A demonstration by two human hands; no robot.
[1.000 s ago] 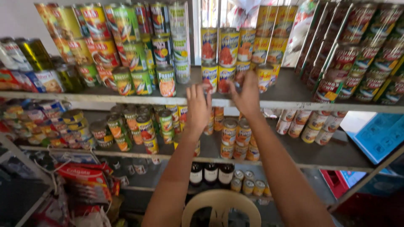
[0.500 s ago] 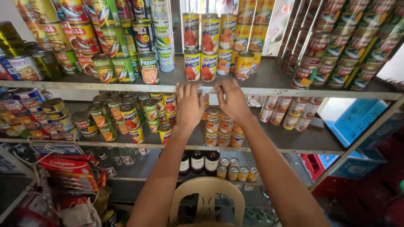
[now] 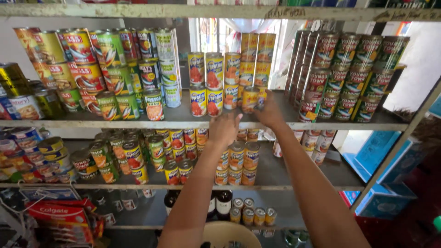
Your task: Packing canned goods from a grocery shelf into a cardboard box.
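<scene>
The small cylindrical tin can with an orange and yellow label (image 3: 250, 99) stands on the upper grey shelf board (image 3: 183, 120), at the front of a block of like tins, and the right hand (image 3: 268, 112) is closed around its right side, the fingers wrapping behind it so that their tips are hidden. The left hand (image 3: 224, 129) hangs just in front of the shelf edge, a little below and to the left, with the fingers curled loosely and nothing in it; the two hands are near each other but apart. Just left of the held tin stand the yellow and blue tins with red pictures (image 3: 206, 87), stacked two and three high. Further left are the red and green fish tins (image 3: 92, 69), piled partly on their sides. To the right rise the tall slanted columns of dark-labelled tins (image 3: 349, 73). On the shelf below, the short stacks of small tins (image 3: 237, 163) are partly covered by both forearms. The dark bottles (image 3: 220, 202) on the lowest level show only their necks and shoulders, and the round pale object (image 3: 229, 234) at the bottom edge is cut off and hard to make out.
</scene>
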